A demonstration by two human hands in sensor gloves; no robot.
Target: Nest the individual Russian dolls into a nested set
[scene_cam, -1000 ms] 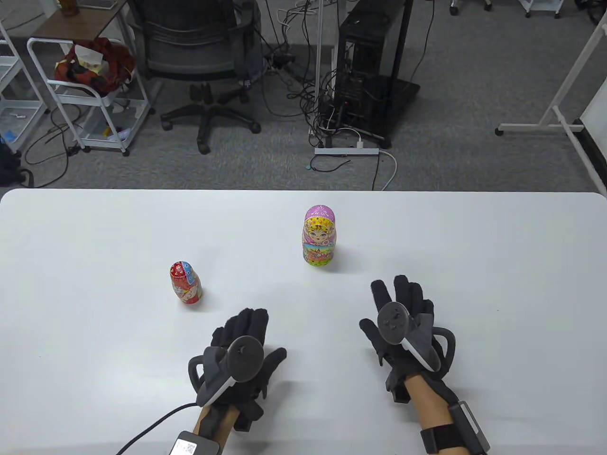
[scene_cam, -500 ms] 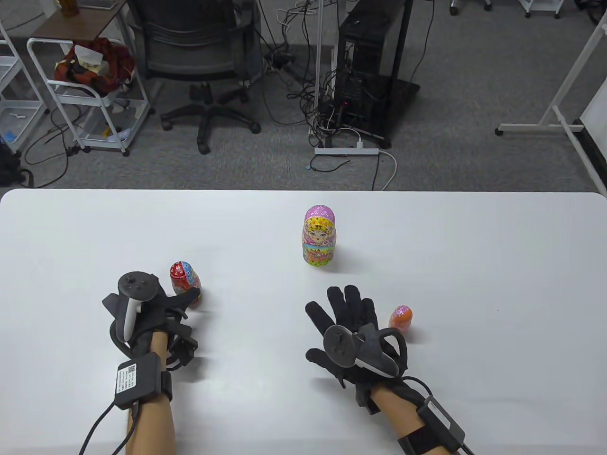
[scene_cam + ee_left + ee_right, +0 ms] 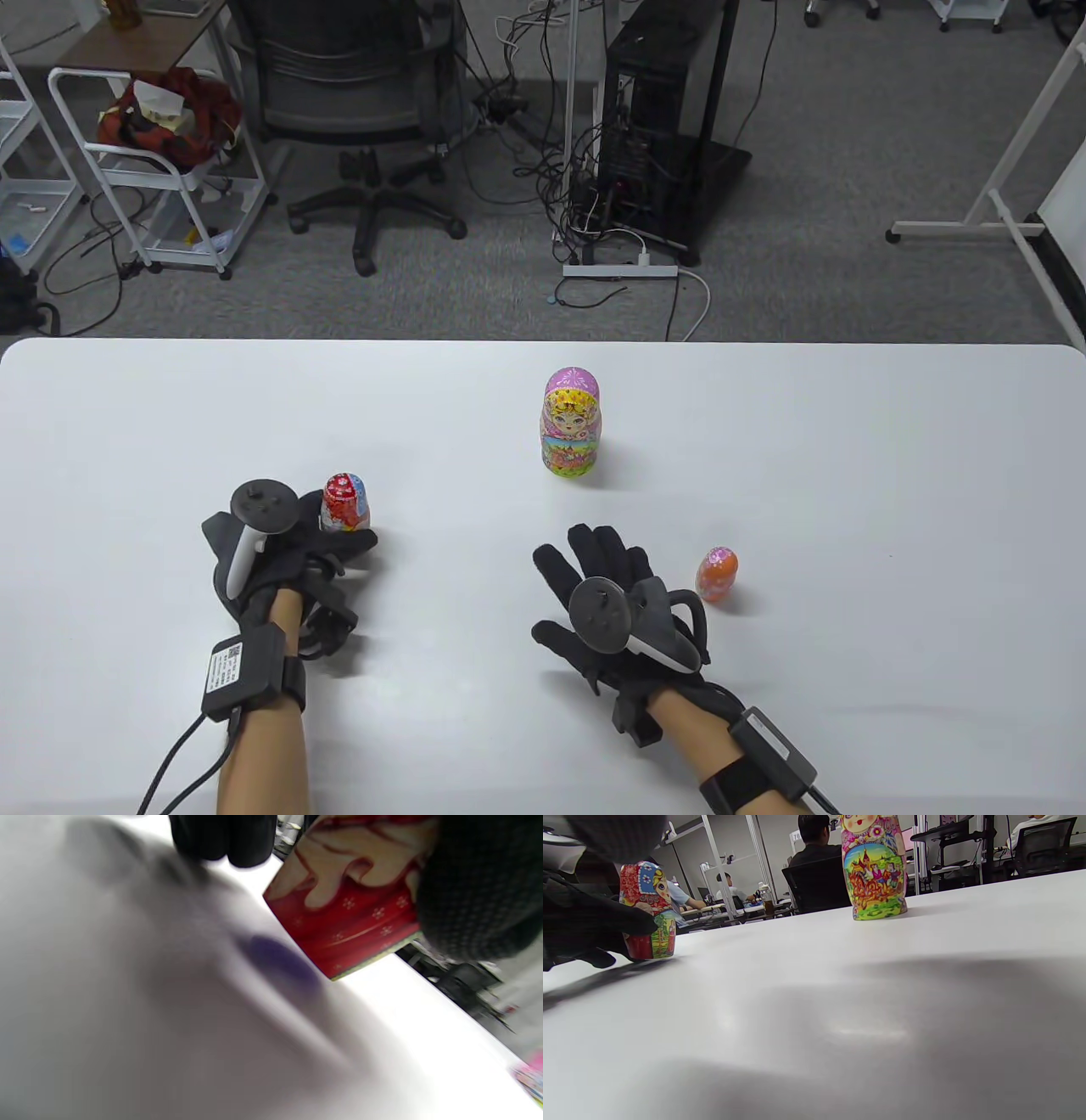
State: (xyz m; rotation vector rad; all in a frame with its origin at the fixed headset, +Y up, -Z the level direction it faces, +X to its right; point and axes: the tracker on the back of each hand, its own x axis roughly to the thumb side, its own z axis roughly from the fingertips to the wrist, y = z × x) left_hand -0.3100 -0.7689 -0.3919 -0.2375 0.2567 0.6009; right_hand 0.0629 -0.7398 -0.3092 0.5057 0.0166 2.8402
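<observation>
A red doll stands at the left of the white table. My left hand grips it around the lower body, thumb on its near side. In the left wrist view the doll looks tilted, its base at or just above the table, with my thumb on it. A large pink doll stands upright in the middle. A small orange-pink doll stands at the right. My right hand is open and empty, fingers spread, just left of the small doll. The right wrist view shows the red doll and the large doll.
Beyond the table's far edge are an office chair, a white cart, a black computer tower and cables on the grey floor. A cable runs from my left wrist off the near edge.
My left hand moved left to the red doll, took hold of it and shifted it slightly right. My right hand moved left and nearer, uncovering the small doll.
</observation>
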